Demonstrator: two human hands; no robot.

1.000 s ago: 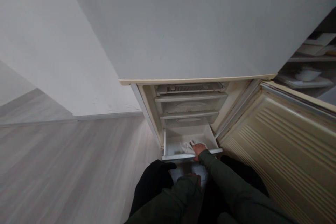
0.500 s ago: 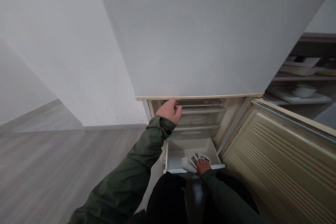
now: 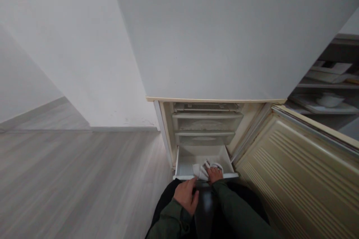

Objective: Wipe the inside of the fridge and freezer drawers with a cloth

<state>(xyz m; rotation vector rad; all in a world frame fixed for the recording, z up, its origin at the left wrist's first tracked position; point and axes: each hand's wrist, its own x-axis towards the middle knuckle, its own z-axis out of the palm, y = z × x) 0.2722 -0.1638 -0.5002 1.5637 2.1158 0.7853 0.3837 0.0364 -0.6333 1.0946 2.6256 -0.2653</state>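
1. Crumpled white cloth [image 3: 202,170] at six o'clock, pale against the cream-white plastic freezer drawer [image 3: 185,162].
2. Dark olive-green jacket sleeves [image 3: 238,213].
3. Cream ribbed freezer door lining [image 3: 297,179] at four o'clock.
4. Grey wood-grain laminate floor [image 3: 70,179] at eight o'clock.

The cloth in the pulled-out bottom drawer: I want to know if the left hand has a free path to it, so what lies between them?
In the head view, only the drawer's front rim separates the left hand from the white cloth under the right hand.
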